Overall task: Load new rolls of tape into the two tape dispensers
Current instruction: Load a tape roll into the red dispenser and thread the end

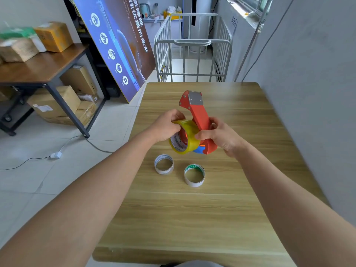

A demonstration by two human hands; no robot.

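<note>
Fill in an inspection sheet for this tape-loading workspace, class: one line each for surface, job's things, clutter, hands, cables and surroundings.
Surface: wooden table, mostly bare.
Job's things: red tape dispenser held above the table; yellow tape roll at its hub, seating unclear; only one dispenser seen.
Clutter: two empty cardboard cores standing apart on the table.
Hands: left hand grips the roll; right hand grips the dispenser.
Cables: white cable and adapter on the floor, left of the table.
Surroundings: metal cage trolley, blue poster board, boxes under a side table.

Poster (119, 49), cardboard boxes (55, 105), metal cart (192, 54)
</note>
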